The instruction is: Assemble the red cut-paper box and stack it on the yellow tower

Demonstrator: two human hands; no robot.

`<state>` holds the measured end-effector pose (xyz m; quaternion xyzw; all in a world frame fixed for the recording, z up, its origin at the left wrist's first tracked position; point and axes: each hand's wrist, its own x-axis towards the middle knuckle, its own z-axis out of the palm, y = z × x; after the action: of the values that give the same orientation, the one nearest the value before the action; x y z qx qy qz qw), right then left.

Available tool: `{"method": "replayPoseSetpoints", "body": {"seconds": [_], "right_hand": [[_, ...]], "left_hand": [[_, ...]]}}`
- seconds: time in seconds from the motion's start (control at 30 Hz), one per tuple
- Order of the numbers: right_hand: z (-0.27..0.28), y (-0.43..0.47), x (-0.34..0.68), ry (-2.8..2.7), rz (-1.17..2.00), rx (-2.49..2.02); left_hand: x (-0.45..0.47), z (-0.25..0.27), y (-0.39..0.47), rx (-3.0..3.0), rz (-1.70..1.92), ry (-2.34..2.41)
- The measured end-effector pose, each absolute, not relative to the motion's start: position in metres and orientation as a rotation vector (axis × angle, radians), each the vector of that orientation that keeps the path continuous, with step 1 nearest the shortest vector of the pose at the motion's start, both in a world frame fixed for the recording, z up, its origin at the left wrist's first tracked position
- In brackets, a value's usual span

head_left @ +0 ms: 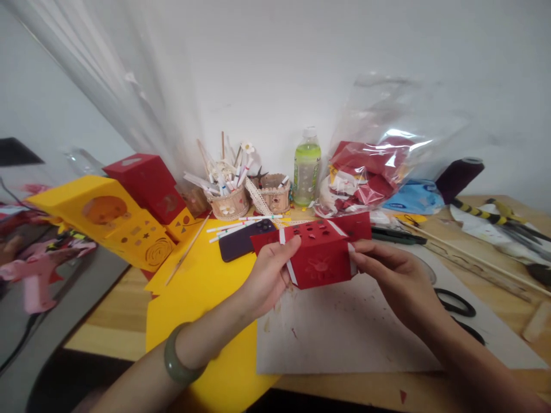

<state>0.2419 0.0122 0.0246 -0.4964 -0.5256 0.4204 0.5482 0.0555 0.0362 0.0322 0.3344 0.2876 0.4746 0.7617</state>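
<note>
Both hands hold up a red paper box piece (329, 261), folded, with cut-out shapes on its top panel and white strips along its side flaps. My left hand (271, 269) grips its left end, thumb on top and the other fingers behind or beneath. At the right end, my right hand (387, 267) pinches the edge flap between thumb and fingertips. The piece is raised above a white paper sheet (344, 332). A dark phone (241, 241) lies just behind my left hand, on yellow card (198, 332).
Yellow (124, 223) and red (146, 183) cut-out boxes stand at left, near a pink glue gun (38, 281). Behind are a pen basket (230, 205), a green bottle (307, 169) and a clear bag (370, 166). Black-handled scissors (456, 304) and a ruler (477, 267) lie right.
</note>
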Motion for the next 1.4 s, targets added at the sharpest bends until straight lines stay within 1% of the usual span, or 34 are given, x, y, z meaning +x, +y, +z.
{"method": "replayPoseSetpoints", "body": {"seconds": [0.2,0.43,0.7,1.4], "right_hand": [[0.028,0.012,0.241,-1.317,1.052,-1.195],[0.021,0.015,0.244,-1.285,1.065,-1.182],[0.03,0.011,0.233,-1.315,1.195,-1.203],[0.029,0.013,0.226,-1.295,1.179,-1.308]], "left_hand": [[0.053,0.032,0.041,0.713,0.994,0.556],[0.052,0.032,0.039,0.729,1.008,0.645],[0.056,0.032,0.038,0.715,0.978,0.721],[0.058,0.024,0.039,0.787,0.938,0.729]]}}
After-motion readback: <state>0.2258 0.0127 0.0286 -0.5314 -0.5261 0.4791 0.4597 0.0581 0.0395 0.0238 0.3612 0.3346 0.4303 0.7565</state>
